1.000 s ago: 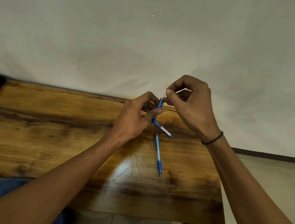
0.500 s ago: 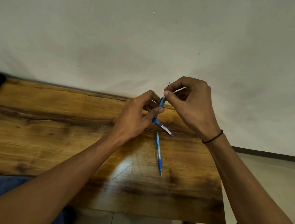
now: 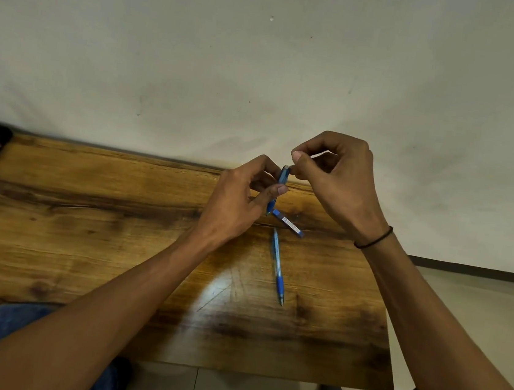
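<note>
Blue pen (image 3: 279, 188) stands nearly upright, top tilted slightly right.

Single head view: looks forward and down, close over wooden table (image 3: 82, 255), wall (image 3: 263, 67) beyond.

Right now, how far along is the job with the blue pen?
Looks done: one blue pen lies on the table beside a small blue case. In hand: the left hand holds a second pen nearly upright; the right hand pinches at its top end. Left: finishing that top end, then probably setting it down.
</note>
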Demonstrator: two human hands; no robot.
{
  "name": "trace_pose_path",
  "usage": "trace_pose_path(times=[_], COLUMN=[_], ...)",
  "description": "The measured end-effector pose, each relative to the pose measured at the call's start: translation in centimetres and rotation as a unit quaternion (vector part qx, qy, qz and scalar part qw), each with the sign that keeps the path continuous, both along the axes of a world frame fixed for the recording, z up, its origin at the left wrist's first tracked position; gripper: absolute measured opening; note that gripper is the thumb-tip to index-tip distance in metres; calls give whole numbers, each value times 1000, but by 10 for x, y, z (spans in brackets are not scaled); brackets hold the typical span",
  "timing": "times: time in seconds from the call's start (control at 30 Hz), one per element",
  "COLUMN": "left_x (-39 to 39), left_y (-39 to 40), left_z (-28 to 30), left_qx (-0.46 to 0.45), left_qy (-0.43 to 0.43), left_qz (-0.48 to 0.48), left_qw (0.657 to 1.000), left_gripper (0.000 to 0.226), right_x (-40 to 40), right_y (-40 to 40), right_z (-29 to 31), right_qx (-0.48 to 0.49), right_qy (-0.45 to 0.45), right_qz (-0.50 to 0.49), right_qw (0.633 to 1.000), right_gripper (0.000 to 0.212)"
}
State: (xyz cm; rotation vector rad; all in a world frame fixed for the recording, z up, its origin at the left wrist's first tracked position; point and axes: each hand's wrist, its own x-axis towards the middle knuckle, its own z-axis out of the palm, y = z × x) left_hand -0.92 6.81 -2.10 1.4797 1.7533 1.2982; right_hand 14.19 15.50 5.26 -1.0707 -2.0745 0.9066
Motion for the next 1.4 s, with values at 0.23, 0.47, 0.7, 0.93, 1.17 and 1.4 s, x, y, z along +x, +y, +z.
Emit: trace_pose_path(times=[0.23, 0.47, 0.7, 0.93, 1.17, 1.4], left_x=[-2, -2, -1, -3, 0, 2], left_y=[0, 1, 1, 1, 0, 0], left_z=[-2, -2, -2, -5, -7, -6], left_qx=[0, 5, 5, 4, 19, 18], left_qy=[-15, -23, -22, -21, -12, -12], left_qz=[4, 5, 1, 0, -6, -7], left_qw=[1000, 1000, 1000, 1000, 1000, 1000], left_gripper=[17, 16, 16, 15, 15, 14], right_x=[29, 35, 27, 23, 13, 9], right_y=[28, 21, 12, 21, 11, 4], right_z=[-30, -70, -88, -63, -7, 3], right_qx=[45, 33, 91, 58, 22, 119], right_qy=[-228, -388, -383, -213, 24, -70], right_qz=[46, 136, 159, 116, 100, 148], right_qw=[972, 911, 905, 968, 994, 979], right_gripper=[12, 23, 6, 7, 10, 14])
